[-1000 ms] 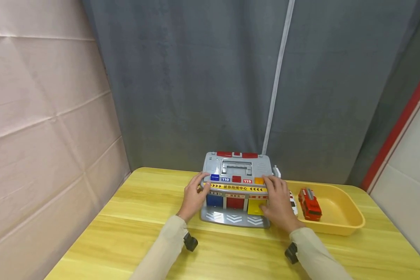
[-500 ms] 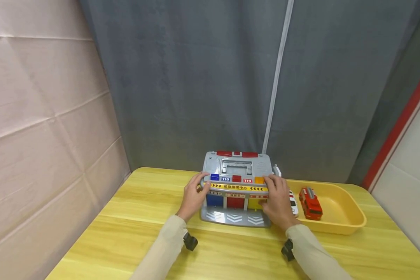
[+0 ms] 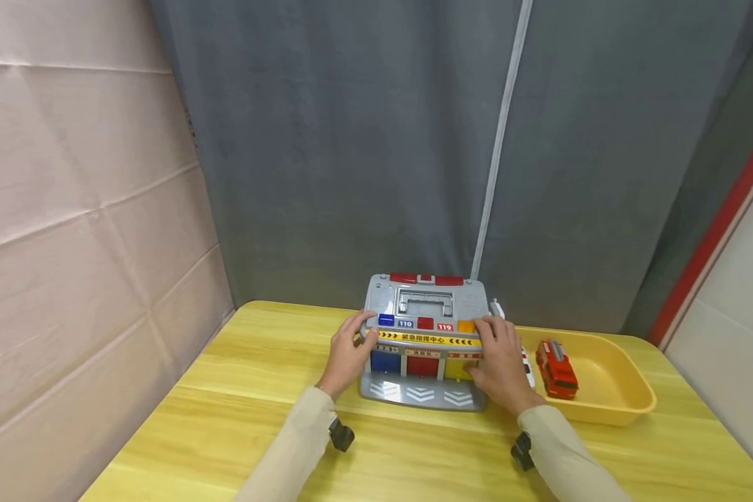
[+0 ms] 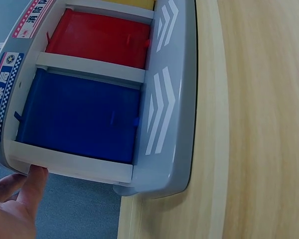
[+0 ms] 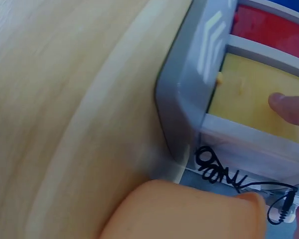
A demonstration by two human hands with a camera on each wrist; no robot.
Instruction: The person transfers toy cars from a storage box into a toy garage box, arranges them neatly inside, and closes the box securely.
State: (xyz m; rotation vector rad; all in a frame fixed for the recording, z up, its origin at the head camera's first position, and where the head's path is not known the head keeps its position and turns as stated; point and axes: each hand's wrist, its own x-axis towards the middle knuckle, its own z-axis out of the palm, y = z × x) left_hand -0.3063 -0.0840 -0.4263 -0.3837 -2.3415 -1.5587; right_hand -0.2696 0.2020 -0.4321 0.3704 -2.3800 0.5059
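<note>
A grey toy emergency station (image 3: 385,298) stands on the table, with a blue door (image 4: 79,117), a red door (image 4: 102,40) and a yellow door (image 5: 249,94) along its front. My left hand (image 3: 345,357) grips its left end, the fingers at the roof corner and the thumb lower down. At the right end my right hand (image 3: 502,362) grips the roof edge with its fingers, while the thumb (image 5: 291,107) presses on the yellow door. All three doors lie down in their frames above the grey ramp (image 3: 420,394). Some right fingertips are hidden in the right wrist view.
To the right, a yellow basin (image 3: 630,411) holds a red toy fire truck (image 3: 556,369) and a white toy car (image 3: 528,369), partly covered by the right hand. A coiled black cord (image 5: 219,172) hangs beside the station's right side. A dark curtain (image 3: 351,174) rises behind the table.
The yellow door has swung inward from sticking out over the ramp to lying flush in its frame, under my right thumb. My left hand has stayed in place.
</note>
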